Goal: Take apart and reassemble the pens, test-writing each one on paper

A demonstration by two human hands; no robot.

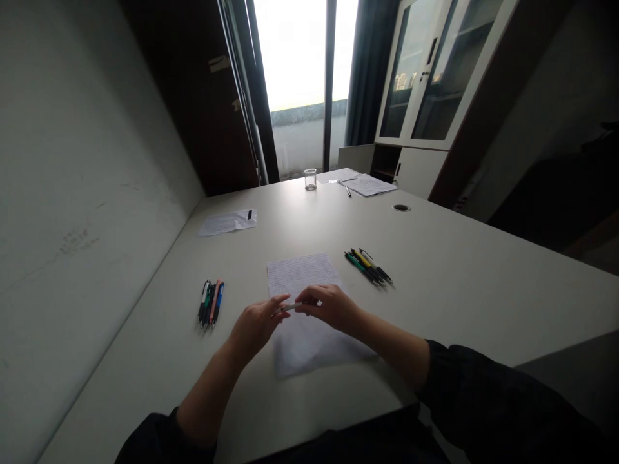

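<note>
A slim, whitish pen [289, 307] is held level between both hands, over a sheet of lined paper [302, 351] that lies near the table's front edge. My left hand [257, 325] pinches one end with its fingertips. At the other end, the thumb and fingers of my right hand [333, 305] are closed on the pen. Both hands partly cover the sheet, whose upper part carries handwriting. Left of my left hand lies a row of several pens [211, 304], side by side. Beyond my right hand, another group of several pens [369, 267] lies slanted, with green and yellow ones among them.
On the white table [464, 277], a clear glass cup [310, 180] stands at the far end. Beside it are papers [370, 185] and a loose pen [347, 191]. A sheet [225, 223] lies near the left wall. A round cable hole [401, 208] is at the right.
</note>
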